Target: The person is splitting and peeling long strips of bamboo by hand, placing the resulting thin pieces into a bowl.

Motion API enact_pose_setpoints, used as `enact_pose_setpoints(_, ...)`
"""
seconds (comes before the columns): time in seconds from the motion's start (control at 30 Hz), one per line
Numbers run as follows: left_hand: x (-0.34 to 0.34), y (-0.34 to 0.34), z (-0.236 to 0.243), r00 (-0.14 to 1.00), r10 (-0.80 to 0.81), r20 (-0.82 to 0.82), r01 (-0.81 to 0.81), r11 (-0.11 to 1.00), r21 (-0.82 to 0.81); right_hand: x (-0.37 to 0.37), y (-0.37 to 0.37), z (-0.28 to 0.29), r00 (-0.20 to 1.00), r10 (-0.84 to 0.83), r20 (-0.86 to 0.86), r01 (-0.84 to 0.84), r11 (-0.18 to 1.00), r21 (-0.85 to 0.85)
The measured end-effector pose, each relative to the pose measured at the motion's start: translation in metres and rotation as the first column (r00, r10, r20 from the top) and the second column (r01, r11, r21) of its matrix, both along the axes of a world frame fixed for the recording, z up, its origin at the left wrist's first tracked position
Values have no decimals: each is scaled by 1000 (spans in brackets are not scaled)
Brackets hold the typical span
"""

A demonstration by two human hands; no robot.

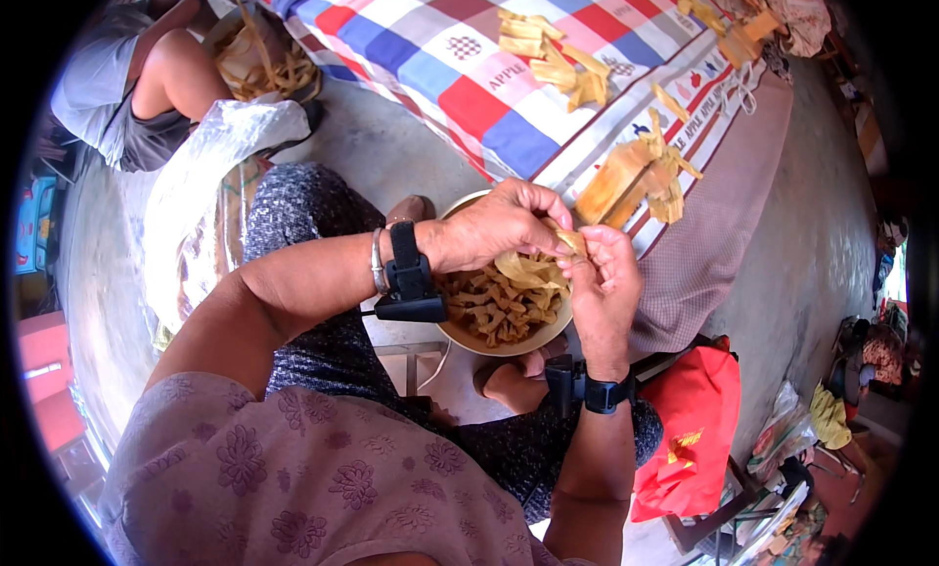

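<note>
My left hand (pixel 494 228) and my right hand (pixel 602 277) are closed together on a small pale yellow-brown strip (pixel 569 241), pinched between their fingertips. Beneath them is a round metal bowl (pixel 484 343) holding several folded yellow-brown pieces (pixel 499 302), with a looser pale strip (pixel 518 271) on top. Just beyond my right hand, flat and curled yellow-brown strips (pixel 621 180) lie on a checked cloth.
The checked cloth (pixel 445 96) carries more strip piles (pixel 553 62). At the left sit another person (pixel 147 87) and a clear plastic bag (pixel 196 224). A red bag (pixel 685 429) is beside my right arm; clutter (pixel 871 370) lines the far right.
</note>
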State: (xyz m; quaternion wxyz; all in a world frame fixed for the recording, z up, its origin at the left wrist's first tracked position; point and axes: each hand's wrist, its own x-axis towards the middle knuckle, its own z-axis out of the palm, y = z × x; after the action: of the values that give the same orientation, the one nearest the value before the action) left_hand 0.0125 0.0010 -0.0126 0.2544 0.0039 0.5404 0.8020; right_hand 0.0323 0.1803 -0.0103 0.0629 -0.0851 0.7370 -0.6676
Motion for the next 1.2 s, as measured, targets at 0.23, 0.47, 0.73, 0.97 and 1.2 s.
enact_pose_setpoints(0.23, 5, 1, -2, 995, -91, -47, 91, 996, -2, -7, 15, -15, 997, -63, 52, 53, 984, 172)
enact_pose_setpoints(0.47, -2, 0, -1, 998, -49, -34, 43, 985, -166, -1, 5, 8, 908, 276, -315, -44, 811, 584)
enact_pose_setpoints(0.73, -5, -12, -3, 841, -232, -489, 67, 942, -330, 3, 8, 14, 975, 211, -74, -176, 928, 329)
enact_pose_setpoints(0.97, -2, -17, 21, 973, -140, -186, 132, 990, -55, 6, 26, 40, 981, -30, 189, 77, 967, -244)
enact_pose_setpoints(1.2, 2, -28, 21, 769, -65, -635, -73, 979, -189, 2, 35, 44, 994, 31, 102, -21, 995, -99)
